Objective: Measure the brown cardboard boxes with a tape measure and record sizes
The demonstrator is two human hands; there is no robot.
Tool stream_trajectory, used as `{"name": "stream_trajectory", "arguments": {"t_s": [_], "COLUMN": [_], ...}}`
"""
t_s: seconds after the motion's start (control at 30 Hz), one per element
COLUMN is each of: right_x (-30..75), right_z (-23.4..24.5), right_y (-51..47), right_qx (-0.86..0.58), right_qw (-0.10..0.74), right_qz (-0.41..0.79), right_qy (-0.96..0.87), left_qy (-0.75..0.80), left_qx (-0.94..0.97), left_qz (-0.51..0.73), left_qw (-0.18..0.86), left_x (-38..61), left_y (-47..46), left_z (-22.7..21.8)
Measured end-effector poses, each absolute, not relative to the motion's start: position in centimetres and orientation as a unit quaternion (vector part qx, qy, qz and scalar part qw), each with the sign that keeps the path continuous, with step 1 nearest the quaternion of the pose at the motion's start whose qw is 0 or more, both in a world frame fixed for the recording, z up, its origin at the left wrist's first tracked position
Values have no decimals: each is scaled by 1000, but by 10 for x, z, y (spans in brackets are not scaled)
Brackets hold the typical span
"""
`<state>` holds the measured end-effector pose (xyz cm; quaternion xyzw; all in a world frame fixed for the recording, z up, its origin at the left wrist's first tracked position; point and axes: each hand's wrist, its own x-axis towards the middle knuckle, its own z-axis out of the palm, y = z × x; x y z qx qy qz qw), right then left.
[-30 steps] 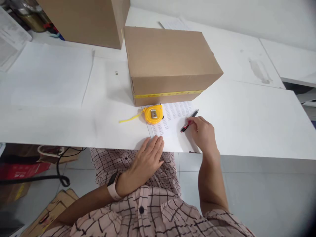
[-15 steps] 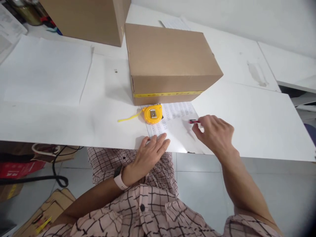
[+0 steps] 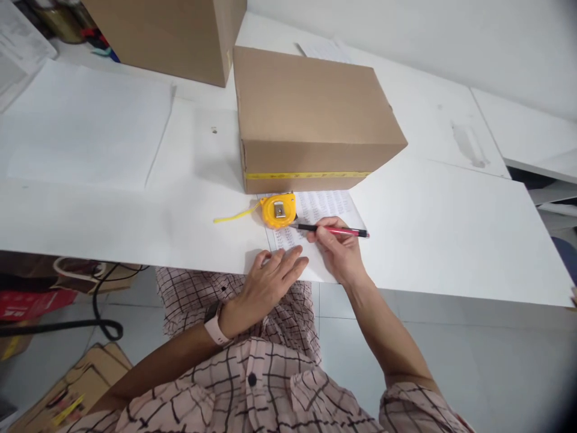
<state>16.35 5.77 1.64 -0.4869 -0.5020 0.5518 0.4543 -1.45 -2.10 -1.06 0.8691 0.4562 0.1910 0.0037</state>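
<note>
Between thumb and fingers, my right hand (image 3: 340,249) holds a red and black pen (image 3: 336,230), its tip pointing left over a printed sheet (image 3: 327,203). My left hand (image 3: 274,273) lies flat with fingers spread on the sheet's lower edge at the table's front. Just beyond it sits a yellow tape measure (image 3: 279,210), partly on the sheet, its yellow strap stretched out to the left. Behind these stands a closed cardboard box (image 3: 315,105) with a strip of yellow tape (image 3: 306,175) along its front face. The far part of the sheet is hidden at the box's base.
A second, taller cardboard box (image 3: 166,36) stands at the back left. Blank white paper (image 3: 90,126) lies on the white table (image 3: 193,234) to the left. Flattened cardboard (image 3: 85,379) and a black hose (image 3: 67,326) are below the table. Open shelves (image 3: 559,195) are at the far right.
My right hand has moved left over the printed sheet, and the pen has turned so its tip is near the tape measure. My left hand stays in place.
</note>
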Motion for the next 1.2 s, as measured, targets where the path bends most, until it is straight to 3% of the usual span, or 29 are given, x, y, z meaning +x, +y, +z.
{"name": "stream_trajectory", "arguments": {"t_s": [0.1, 0.43, 1.2], "right_x": [167, 168, 168], "right_z": [9, 11, 7], "right_y": [57, 53, 52], "right_qx": [-516, -519, -516], "right_qw": [455, 383, 388], "right_qz": [481, 437, 387], "right_qy": [-543, -627, -658], "left_qy": [455, 447, 451], "left_qx": [872, 878, 867], "left_qz": [179, 172, 197], "left_qw": [-14, -20, -76], "left_x": [-15, -16, -14], "left_y": [-21, -21, -19], "left_z": [-9, -8, -9]}}
